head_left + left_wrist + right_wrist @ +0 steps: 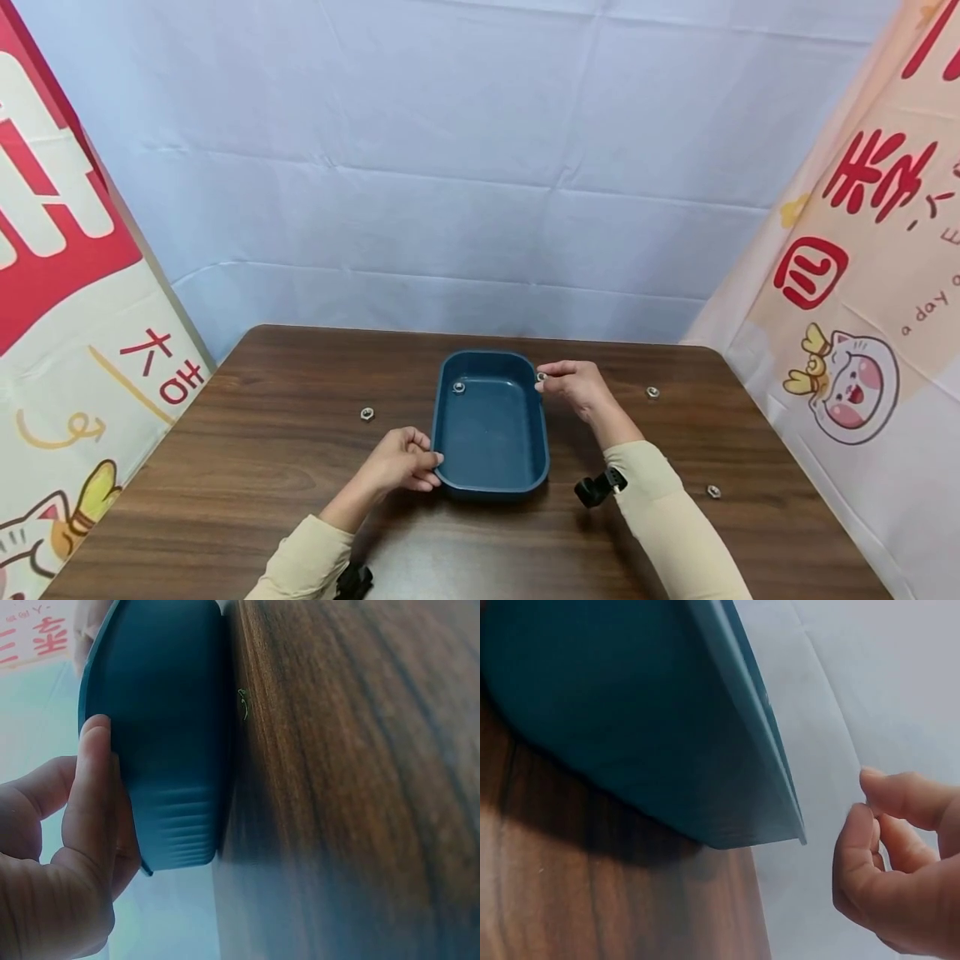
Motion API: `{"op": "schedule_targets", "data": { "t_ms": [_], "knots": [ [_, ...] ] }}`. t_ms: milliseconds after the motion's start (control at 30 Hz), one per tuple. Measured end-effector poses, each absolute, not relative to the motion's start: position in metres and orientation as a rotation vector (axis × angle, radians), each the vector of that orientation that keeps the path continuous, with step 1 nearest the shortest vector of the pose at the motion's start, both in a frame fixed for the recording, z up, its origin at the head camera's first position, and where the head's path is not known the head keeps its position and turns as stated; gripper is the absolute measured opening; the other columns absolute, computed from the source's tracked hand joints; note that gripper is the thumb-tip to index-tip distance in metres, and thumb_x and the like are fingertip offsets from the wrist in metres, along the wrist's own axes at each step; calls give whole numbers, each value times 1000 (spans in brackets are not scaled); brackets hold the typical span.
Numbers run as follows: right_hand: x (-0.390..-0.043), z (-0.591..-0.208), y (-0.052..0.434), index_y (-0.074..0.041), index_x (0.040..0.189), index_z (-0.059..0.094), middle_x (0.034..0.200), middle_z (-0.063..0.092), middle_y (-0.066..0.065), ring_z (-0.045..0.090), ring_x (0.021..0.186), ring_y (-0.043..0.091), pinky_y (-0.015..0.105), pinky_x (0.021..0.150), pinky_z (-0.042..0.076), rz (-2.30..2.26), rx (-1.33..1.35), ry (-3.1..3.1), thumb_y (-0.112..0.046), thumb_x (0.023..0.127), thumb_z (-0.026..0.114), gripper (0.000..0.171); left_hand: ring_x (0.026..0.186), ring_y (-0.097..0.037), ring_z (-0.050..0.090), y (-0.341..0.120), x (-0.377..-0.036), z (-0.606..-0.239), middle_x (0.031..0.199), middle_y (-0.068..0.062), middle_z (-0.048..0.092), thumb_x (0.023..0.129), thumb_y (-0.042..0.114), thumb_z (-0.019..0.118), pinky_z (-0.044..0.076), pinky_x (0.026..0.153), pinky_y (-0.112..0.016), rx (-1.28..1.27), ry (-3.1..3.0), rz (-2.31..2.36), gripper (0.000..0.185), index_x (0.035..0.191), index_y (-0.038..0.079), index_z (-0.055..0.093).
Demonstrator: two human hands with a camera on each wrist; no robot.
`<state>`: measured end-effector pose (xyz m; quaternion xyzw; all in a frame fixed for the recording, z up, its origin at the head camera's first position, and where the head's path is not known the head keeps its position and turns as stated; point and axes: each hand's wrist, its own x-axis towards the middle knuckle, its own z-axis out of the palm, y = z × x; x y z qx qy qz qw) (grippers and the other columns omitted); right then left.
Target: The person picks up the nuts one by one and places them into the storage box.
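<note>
A blue rectangular plastic tray [491, 479] stands on the table, with one metal hex nut [458, 387] inside near its far left corner. My left hand [405, 460] pinches the tray's near left rim; the left wrist view shows the fingers [94, 761] against the tray's outer wall [169, 750]. At the far right rim, my right hand [576, 387] pinches another hex nut [542, 377] between thumb and fingertips. In the right wrist view the right hand [900, 862] is just beyond the tray's rim [769, 742], and the nut is hidden by the fingers.
One loose nut [367, 413] lies left of the tray. To the right lie a farther nut [652, 392] and a nearer nut [713, 492]. The brown wooden table [300, 467] ends at a pale cloth backdrop [450, 208]; printed banners hang at both sides.
</note>
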<state>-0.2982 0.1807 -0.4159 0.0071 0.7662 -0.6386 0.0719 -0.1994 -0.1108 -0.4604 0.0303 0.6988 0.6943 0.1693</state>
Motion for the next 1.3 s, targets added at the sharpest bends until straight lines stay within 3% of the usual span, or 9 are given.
{"op": "schedule_targets", "data": {
  "t_ms": [267,433,900,1300],
  "knots": [
    [-302,-409,169,9,112,61,98,64,16,61,77,20,41,80,52,-1684,1,2367,5,79,68,34,53,-18,63,-110,-197,-461,65,-14,59,82,0,64,56,51,-31,78,1995,1969,28,96,-7,40],
    [-310,-405,160,9,111,61,93,65,15,61,77,21,39,76,53,-1617,-11,2364,6,77,69,34,54,-18,63,-111,-198,-458,67,-14,59,83,0,64,56,53,-35,84,2011,1964,27,95,-6,41],
    [-318,-398,139,12,105,62,82,66,14,66,76,22,41,79,53,-1643,-12,2285,10,75,69,30,54,-18,63,-110,-196,-457,68,-15,58,84,-1,63,55,51,-30,110,1997,1962,29,100,-11,40],
    [-331,-410,125,10,104,62,92,64,17,64,77,22,45,85,50,-1714,103,2292,10,76,68,29,54,-18,63,-109,-198,-456,68,-14,57,85,-1,63,56,51,-33,94,1998,1962,29,99,-10,40]
  ]
}}
